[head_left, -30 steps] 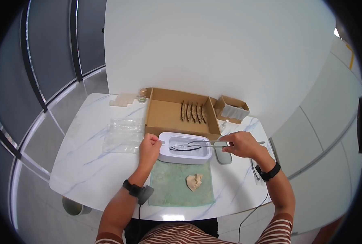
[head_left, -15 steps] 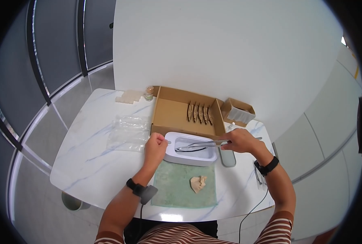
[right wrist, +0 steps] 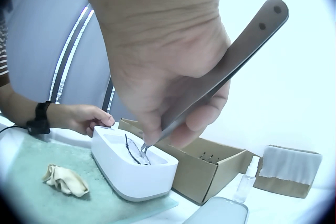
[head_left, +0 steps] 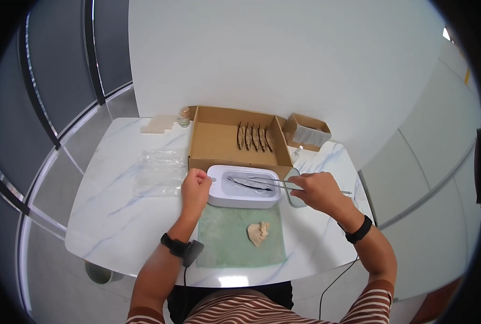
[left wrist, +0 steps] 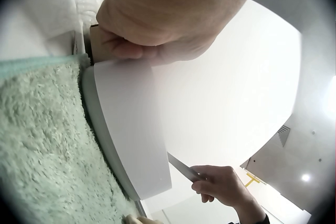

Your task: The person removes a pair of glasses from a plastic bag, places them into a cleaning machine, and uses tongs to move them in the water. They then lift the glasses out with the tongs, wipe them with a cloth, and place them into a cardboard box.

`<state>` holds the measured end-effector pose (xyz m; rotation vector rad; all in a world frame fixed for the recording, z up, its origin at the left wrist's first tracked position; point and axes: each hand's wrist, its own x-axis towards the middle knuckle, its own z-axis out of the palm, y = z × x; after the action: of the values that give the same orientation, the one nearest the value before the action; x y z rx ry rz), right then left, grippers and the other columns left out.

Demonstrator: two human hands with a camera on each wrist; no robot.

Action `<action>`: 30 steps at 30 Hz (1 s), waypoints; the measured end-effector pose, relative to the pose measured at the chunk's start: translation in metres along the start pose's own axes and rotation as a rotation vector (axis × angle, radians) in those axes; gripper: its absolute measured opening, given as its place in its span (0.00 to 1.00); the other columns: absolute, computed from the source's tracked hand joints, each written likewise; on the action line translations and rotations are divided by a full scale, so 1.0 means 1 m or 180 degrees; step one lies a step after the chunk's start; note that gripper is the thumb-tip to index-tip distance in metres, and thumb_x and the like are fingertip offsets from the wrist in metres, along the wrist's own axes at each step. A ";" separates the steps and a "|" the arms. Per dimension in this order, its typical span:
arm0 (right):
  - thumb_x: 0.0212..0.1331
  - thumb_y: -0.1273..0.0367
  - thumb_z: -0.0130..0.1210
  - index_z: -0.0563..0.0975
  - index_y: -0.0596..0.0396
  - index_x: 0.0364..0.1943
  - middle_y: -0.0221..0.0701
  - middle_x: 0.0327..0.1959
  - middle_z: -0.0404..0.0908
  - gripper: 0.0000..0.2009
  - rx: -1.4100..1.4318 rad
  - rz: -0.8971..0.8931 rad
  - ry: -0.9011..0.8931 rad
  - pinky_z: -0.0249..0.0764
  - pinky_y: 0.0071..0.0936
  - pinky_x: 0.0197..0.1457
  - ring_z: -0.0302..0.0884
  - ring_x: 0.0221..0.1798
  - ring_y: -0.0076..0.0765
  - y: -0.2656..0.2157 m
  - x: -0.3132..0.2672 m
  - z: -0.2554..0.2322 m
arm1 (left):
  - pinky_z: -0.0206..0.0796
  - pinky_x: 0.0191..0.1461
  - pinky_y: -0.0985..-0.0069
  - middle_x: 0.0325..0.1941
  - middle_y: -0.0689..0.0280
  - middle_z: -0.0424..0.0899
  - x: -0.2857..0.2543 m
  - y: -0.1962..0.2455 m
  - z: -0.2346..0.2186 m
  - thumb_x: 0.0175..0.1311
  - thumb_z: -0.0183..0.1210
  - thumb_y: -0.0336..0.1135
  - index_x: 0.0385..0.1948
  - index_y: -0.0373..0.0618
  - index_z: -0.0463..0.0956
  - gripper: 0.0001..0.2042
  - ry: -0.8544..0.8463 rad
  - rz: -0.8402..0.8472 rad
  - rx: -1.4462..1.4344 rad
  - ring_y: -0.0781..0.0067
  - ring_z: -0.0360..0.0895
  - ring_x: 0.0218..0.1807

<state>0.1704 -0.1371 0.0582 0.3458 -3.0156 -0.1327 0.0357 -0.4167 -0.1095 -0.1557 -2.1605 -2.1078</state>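
In the head view my right hand (head_left: 321,191) grips long metal tweezers (head_left: 278,182) that reach leftward into a white, oblong cleaning basin (head_left: 216,198). Inside lies a pair of dark, thin-framed glasses (head_left: 248,187), slanting from upper left to lower right. From the right wrist view, the tweezers (right wrist: 231,69) point down and their tips meet the glasses (right wrist: 132,150). My left hand (head_left: 196,187) has its fingers curled, thumb near the forefinger, right at the basin's left end beside a round grey button (head_left: 213,180). In the left wrist view that hand (left wrist: 152,40) hides the basin's end.
Behind the basin stands an open cardboard box (head_left: 211,137) with several dark curved glasses frames (head_left: 254,137). A green cloth (head_left: 219,243) bears a crumpled tan cloth (head_left: 258,234). A grey lid (head_left: 296,201), spray bottle (head_left: 296,153) and smaller box (head_left: 308,131) are rightward; clear plastic packaging (head_left: 162,173) lies left.
The glasses in the basin have turned from nearly level to slanting down rightward, with the tweezers shifted over them. My left hand stays at the basin's end. The head view has shifted.
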 end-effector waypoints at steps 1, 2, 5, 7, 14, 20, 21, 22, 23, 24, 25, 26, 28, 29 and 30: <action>0.59 0.61 0.66 0.84 0.45 0.50 0.34 0.30 0.86 0.16 0.0014 0.0025 0.0005 0.78 0.40 0.38 0.84 0.35 0.46 -0.003 -0.003 0.000 | 0.69 0.36 0.74 0.25 0.66 0.79 0.000 0.000 0.000 0.61 0.62 0.28 0.34 0.39 0.76 0.05 0.0020 -0.0011 0.0006 0.75 0.75 0.29; 0.59 0.61 0.66 0.84 0.45 0.51 0.34 0.31 0.86 0.16 0.0001 0.0042 -0.0056 0.78 0.40 0.38 0.84 0.35 0.46 -0.005 -0.005 -0.001 | 0.69 0.36 0.74 0.25 0.66 0.79 0.000 0.000 -0.001 0.61 0.62 0.28 0.34 0.39 0.76 0.05 -0.0002 -0.0003 0.0018 0.75 0.75 0.29; 0.58 0.61 0.66 0.84 0.45 0.51 0.33 0.32 0.86 0.16 0.0016 0.0067 -0.0172 0.78 0.40 0.38 0.84 0.34 0.45 -0.009 -0.011 -0.009 | 0.69 0.36 0.74 0.26 0.66 0.79 0.001 -0.001 -0.002 0.61 0.62 0.28 0.35 0.39 0.76 0.06 -0.0053 -0.0011 -0.0021 0.75 0.75 0.29; 0.58 0.60 0.66 0.84 0.45 0.51 0.32 0.33 0.86 0.16 0.0036 0.0064 -0.0229 0.78 0.40 0.38 0.84 0.34 0.45 -0.009 -0.012 -0.015 | 0.69 0.36 0.75 0.26 0.66 0.79 0.001 0.000 -0.002 0.61 0.62 0.28 0.35 0.39 0.76 0.05 -0.0057 -0.0065 0.0010 0.76 0.75 0.29; 0.55 0.61 0.69 0.86 0.45 0.48 0.35 0.29 0.86 0.16 0.0179 0.0085 -0.0407 0.77 0.40 0.38 0.84 0.34 0.45 0.001 -0.005 -0.029 | 0.63 0.34 0.82 0.28 0.72 0.77 -0.002 0.008 -0.002 0.64 0.59 0.26 0.36 0.40 0.75 0.03 -0.0107 -0.0119 -0.0074 0.83 0.71 0.30; 0.53 0.61 0.70 0.86 0.46 0.49 0.36 0.28 0.86 0.17 0.0264 0.0052 -0.0603 0.77 0.40 0.39 0.83 0.34 0.46 0.009 0.006 -0.029 | 0.64 0.35 0.82 0.28 0.71 0.77 -0.001 0.007 -0.002 0.63 0.59 0.26 0.36 0.40 0.75 0.03 -0.0128 -0.0132 -0.0029 0.83 0.72 0.30; 0.54 0.60 0.70 0.86 0.45 0.49 0.39 0.29 0.85 0.18 0.0302 0.0076 -0.0676 0.77 0.42 0.41 0.83 0.36 0.49 0.010 0.008 -0.028 | 0.65 0.35 0.82 0.28 0.71 0.77 -0.002 0.008 -0.002 0.63 0.59 0.25 0.36 0.40 0.75 0.03 -0.0132 -0.0135 -0.0064 0.83 0.72 0.30; 0.54 0.60 0.70 0.86 0.45 0.49 0.39 0.29 0.85 0.18 0.0306 0.0069 -0.0679 0.77 0.42 0.41 0.83 0.36 0.49 0.010 0.010 -0.026 | 0.65 0.35 0.82 0.28 0.71 0.77 -0.002 0.009 -0.002 0.63 0.59 0.25 0.36 0.39 0.75 0.03 -0.0137 -0.0137 -0.0097 0.83 0.73 0.30; 0.54 0.60 0.69 0.86 0.46 0.49 0.39 0.29 0.86 0.18 0.0310 0.0014 -0.0687 0.78 0.42 0.41 0.84 0.36 0.49 0.011 0.012 -0.024 | 0.65 0.35 0.82 0.28 0.71 0.77 -0.002 0.008 -0.002 0.63 0.59 0.25 0.36 0.39 0.75 0.03 -0.0132 -0.0141 -0.0094 0.83 0.73 0.30; 0.54 0.61 0.69 0.86 0.46 0.49 0.39 0.29 0.86 0.18 0.0314 -0.0041 -0.0695 0.78 0.42 0.42 0.84 0.36 0.49 0.012 0.013 -0.021 | 0.65 0.35 0.82 0.28 0.71 0.77 -0.002 0.007 -0.001 0.63 0.59 0.25 0.36 0.39 0.75 0.03 -0.0126 -0.0115 -0.0096 0.83 0.73 0.30; 0.54 0.61 0.69 0.86 0.46 0.49 0.39 0.29 0.86 0.18 0.0316 -0.0044 -0.0697 0.78 0.42 0.42 0.84 0.36 0.49 0.012 0.014 -0.019 | 0.64 0.35 0.82 0.28 0.71 0.77 -0.001 0.006 -0.001 0.63 0.58 0.25 0.36 0.39 0.75 0.03 -0.0123 -0.0090 -0.0099 0.83 0.73 0.30; 0.54 0.61 0.69 0.86 0.46 0.49 0.39 0.29 0.86 0.18 0.0344 -0.0105 -0.0654 0.78 0.42 0.42 0.84 0.36 0.49 0.012 0.015 -0.016 | 0.64 0.35 0.82 0.28 0.71 0.77 -0.001 0.004 -0.001 0.63 0.58 0.25 0.36 0.39 0.75 0.03 -0.0120 -0.0091 -0.0098 0.83 0.73 0.30; 0.54 0.61 0.69 0.86 0.46 0.49 0.39 0.29 0.86 0.18 0.0375 -0.0171 -0.0612 0.78 0.42 0.42 0.84 0.37 0.49 0.010 0.017 -0.012 | 0.68 0.34 0.77 0.25 0.68 0.79 -0.001 0.003 0.000 0.60 0.62 0.27 0.34 0.39 0.76 0.05 -0.0035 -0.0096 -0.0169 0.79 0.74 0.28; 0.55 0.61 0.69 0.86 0.46 0.49 0.38 0.29 0.86 0.17 0.0343 -0.0154 -0.0616 0.78 0.41 0.42 0.84 0.37 0.48 0.009 0.017 -0.011 | 0.68 0.34 0.77 0.25 0.68 0.79 -0.001 0.002 0.000 0.60 0.62 0.27 0.34 0.39 0.76 0.05 -0.0031 -0.0097 -0.0165 0.79 0.74 0.28; 0.55 0.61 0.69 0.86 0.46 0.48 0.37 0.30 0.86 0.16 0.0310 -0.0136 -0.0619 0.78 0.41 0.41 0.84 0.37 0.48 0.008 0.017 -0.010 | 0.68 0.34 0.77 0.25 0.68 0.79 -0.001 0.001 0.000 0.60 0.62 0.27 0.34 0.39 0.76 0.05 -0.0038 -0.0095 -0.0168 0.79 0.74 0.28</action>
<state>0.1529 -0.1336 0.0707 0.4300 -3.2156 -0.0239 0.0366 -0.4168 -0.1081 -0.1420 -2.1281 -2.1868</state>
